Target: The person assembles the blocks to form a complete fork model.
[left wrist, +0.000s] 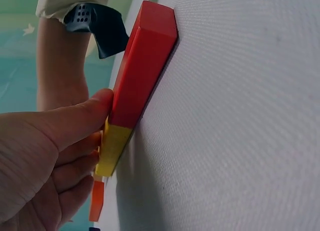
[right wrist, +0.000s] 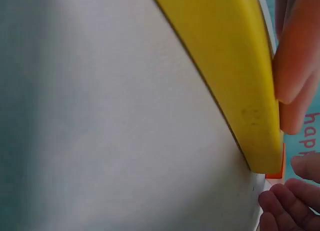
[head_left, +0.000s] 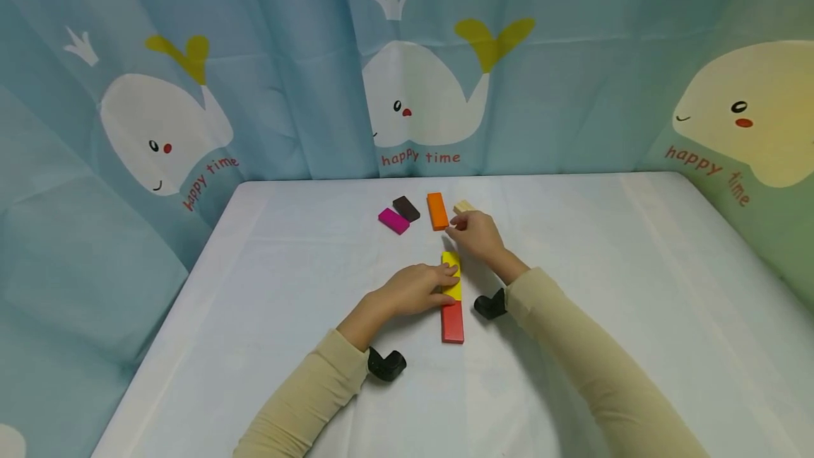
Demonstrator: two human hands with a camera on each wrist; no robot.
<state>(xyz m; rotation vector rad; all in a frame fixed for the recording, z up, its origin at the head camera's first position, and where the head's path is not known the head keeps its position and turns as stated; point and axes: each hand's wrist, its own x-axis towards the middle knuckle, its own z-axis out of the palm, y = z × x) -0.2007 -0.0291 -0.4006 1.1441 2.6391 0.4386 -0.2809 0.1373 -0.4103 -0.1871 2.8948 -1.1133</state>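
Note:
On the white table a yellow block (head_left: 450, 260) and a red block (head_left: 452, 322) lie end to end in a line. My left hand (head_left: 410, 290) rests on the yellow block, its fingertips across the top. The left thumb touches near the seam with the red block, as the left wrist view also shows. My right hand (head_left: 477, 235) is beyond the yellow block, thumb and fingers apart with nothing seen between them. Its fingertips are right by the lower end of an orange block (head_left: 437, 211). A pale wood-coloured block (head_left: 463, 206) is partly hidden behind this hand.
A dark brown block (head_left: 406, 208) and a magenta block (head_left: 394, 220) lie left of the orange one. Black wrist mounts (head_left: 387, 366) stick out at both sleeves. A blue curtain (head_left: 286, 90) with printed whales hangs behind the table's far edge.

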